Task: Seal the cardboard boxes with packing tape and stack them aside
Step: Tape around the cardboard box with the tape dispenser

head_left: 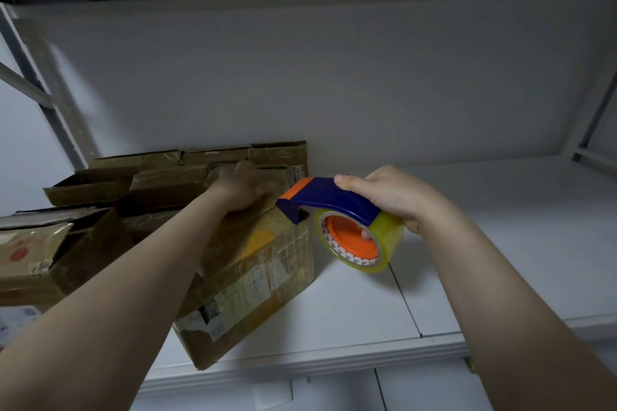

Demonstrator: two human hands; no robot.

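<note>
Surface: white metal shelf (367, 310), white back panel (334, 77), upper shelf underside overhead.
Cardboard box (287, 243): under left hand (242, 188), palm down on top; finger hold unclear.
More boxes (100, 183) left of that hand.
Right hand (390, 197) wrapped round blue-orange tape dispenser (330, 198), nose touching box's upper right corner.
Shipping labels (263, 277) on box front: print unreadable.

I grip a blue-and-orange tape dispenser (329, 198) of smooth, faintly shiny plastic; its yellowish clear tape roll (389, 231) is glossy. The brown cardboard box (263, 280) is matt and creased, with shiny tape strips (295, 243) and paper labels (208, 312). The white shelf (367, 307) looks smooth, matt.
</note>
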